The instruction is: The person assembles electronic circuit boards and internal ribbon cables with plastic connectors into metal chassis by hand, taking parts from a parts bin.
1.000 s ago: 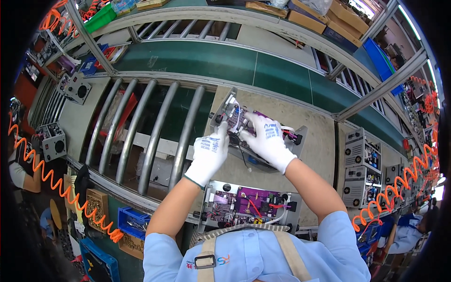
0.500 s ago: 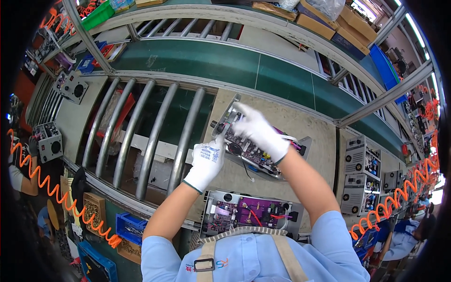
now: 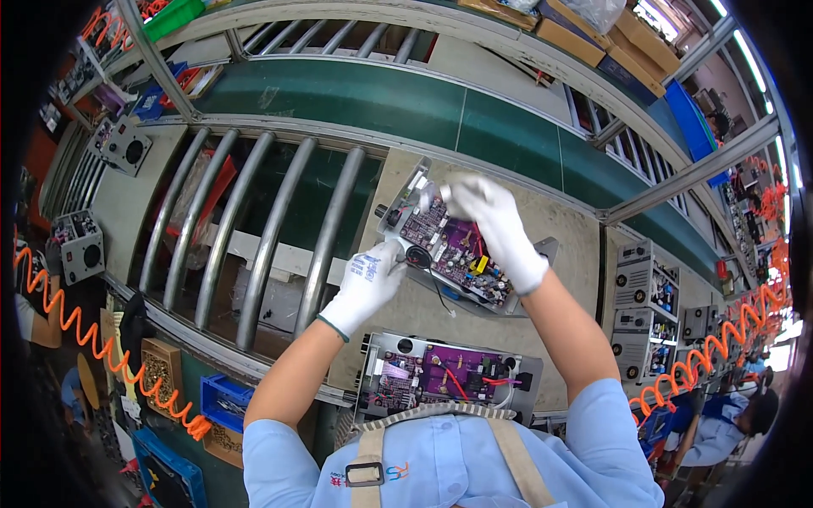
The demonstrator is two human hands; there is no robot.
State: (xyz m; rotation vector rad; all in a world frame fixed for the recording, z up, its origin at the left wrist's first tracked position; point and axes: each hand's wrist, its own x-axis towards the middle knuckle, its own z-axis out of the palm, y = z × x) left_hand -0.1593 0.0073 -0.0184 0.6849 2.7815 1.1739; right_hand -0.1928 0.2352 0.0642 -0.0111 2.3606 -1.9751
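Observation:
An open metal chassis (image 3: 546, 254) lies at a slant on the bench in front of me, its purple and dark circuit boards (image 3: 457, 245) exposed. A knob sticks out of its left end panel. My left hand (image 3: 373, 275), in a white glove, has its fingers closed at the near corner of that panel, beside a black round part (image 3: 417, 256) with a thin dark lead. What the fingertips grip is hidden. My right hand (image 3: 491, 216), also gloved, is over the boards, its fingers smeared by motion. A second open chassis (image 3: 449, 377) with purple boards lies close to my body.
Metal rollers (image 3: 279, 229) run along the left, and a green conveyor belt (image 3: 381, 102) crosses behind the bench. Several finished-looking grey units (image 3: 635, 292) stand at the right. Orange coiled hoses (image 3: 110, 360) hang on both sides. Blue bins (image 3: 224, 402) sit at lower left.
My right hand has lifted off the end panel and shifted right, uncovering more of the boards. My left hand stays at the panel's near corner. The whole view has shifted slightly.

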